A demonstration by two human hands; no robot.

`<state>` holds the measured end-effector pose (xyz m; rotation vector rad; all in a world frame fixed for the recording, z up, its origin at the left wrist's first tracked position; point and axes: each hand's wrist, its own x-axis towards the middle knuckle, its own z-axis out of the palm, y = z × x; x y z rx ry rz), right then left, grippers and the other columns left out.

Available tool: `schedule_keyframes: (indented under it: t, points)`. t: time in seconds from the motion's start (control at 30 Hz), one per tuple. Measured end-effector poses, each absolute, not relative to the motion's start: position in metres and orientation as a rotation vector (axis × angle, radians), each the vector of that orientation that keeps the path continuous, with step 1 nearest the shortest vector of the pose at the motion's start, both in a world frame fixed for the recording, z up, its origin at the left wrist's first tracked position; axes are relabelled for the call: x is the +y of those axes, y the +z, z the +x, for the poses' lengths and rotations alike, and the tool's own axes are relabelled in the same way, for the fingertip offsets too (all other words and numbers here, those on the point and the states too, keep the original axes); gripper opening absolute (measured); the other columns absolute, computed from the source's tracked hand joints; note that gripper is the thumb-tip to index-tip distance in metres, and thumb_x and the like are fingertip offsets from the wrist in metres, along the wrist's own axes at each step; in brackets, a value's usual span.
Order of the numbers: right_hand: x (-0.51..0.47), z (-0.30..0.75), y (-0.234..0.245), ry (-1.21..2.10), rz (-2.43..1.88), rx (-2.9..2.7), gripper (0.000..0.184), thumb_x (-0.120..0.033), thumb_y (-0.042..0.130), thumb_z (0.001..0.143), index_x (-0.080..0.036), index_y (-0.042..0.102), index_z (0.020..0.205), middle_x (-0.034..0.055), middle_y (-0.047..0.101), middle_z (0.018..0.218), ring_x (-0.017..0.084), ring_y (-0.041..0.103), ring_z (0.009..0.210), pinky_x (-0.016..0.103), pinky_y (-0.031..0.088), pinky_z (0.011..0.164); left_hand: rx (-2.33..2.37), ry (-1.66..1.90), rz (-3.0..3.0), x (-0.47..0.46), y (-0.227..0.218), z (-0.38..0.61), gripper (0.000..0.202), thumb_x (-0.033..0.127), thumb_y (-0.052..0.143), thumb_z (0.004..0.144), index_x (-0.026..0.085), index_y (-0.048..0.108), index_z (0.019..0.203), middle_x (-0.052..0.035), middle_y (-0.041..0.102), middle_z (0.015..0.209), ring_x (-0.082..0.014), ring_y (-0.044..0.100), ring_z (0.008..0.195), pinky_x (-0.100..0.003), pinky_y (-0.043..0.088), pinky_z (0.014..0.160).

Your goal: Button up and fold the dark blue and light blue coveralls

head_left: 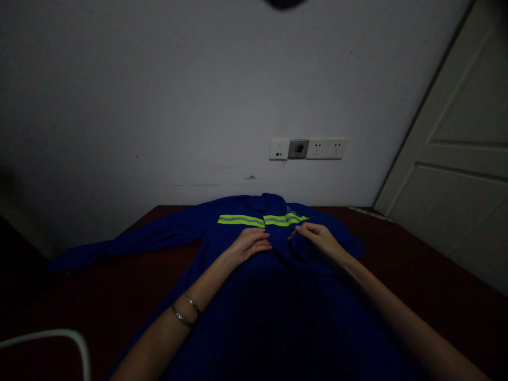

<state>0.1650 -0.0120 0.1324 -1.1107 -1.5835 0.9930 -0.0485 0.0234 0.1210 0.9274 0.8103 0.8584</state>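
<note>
A blue work jacket (234, 207) with yellow-green and grey reflective bands lies spread on a dark red table, one sleeve stretched out to the left. My left hand (251, 244) rests on its front just below the left band, fingers extended and slightly apart. Across the front opening, my right hand (317, 237) is closed in a pinch below the right band. A thin dark line shows above its fingers; dim light keeps me from telling what it is. Dark folds of the jacket hang around and below the right hand.
Behind the dark red table (135, 296) rises a pale wall with a row of sockets and switches (307, 149). A panelled door (456, 143) stands at the right. A white curved tube or cable (59, 333) is at the lower left. A flat strip (369, 213) lies at the back right.
</note>
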Motion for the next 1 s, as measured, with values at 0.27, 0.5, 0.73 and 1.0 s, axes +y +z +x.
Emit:
schedule_keyframes:
  t: [0.27,0.5,0.73,1.0]
  points:
    - [-0.027,0.146,0.131,1.040,-1.049,-1.813,0.028,-0.042,0.053,0.077,-0.021,0.043,0.092,-0.0089,0.041,0.056,0.006,0.034,0.043,0.017,0.027,0.041,0.732,0.717,1.039,0.021,0.118,-0.051,0.021,0.012,0.068,0.064,0.009,0.059,0.083,-0.0043,0.064,0.066,-0.0129,0.062,0.056,-0.031,0.052,0.065]
    - [-0.029,0.145,0.136,0.915,-1.044,-1.925,0.036,-0.041,0.054,0.076,-0.020,0.053,0.106,-0.0008,0.059,0.076,0.011,0.051,0.060,0.021,0.040,0.055,0.838,0.724,1.237,0.018,0.119,-0.045,0.022,0.026,0.070,0.062,0.009,0.062,0.072,-0.0019,0.060,0.059,-0.0106,0.057,0.055,-0.026,0.051,0.057]
    - [-0.027,0.146,0.134,0.837,-1.145,-2.028,0.034,-0.045,0.055,0.075,-0.016,0.063,0.091,-0.0009,0.058,0.068,0.010,0.047,0.057,0.021,0.036,0.054,0.919,0.783,1.219,0.020,0.115,-0.042,0.018,0.024,0.068,0.061,0.009,0.062,0.068,-0.0025,0.060,0.059,-0.0120,0.057,0.055,-0.027,0.051,0.055]
    - [-0.024,0.147,0.128,0.839,-1.226,-1.997,0.034,-0.047,0.060,0.069,-0.014,0.067,0.074,0.0000,0.061,0.065,0.013,0.050,0.060,0.023,0.037,0.057,0.858,0.912,0.987,0.010,0.115,-0.033,0.020,0.023,0.071,0.059,0.010,0.063,0.071,-0.0068,0.065,0.071,-0.0145,0.060,0.064,-0.030,0.051,0.065]
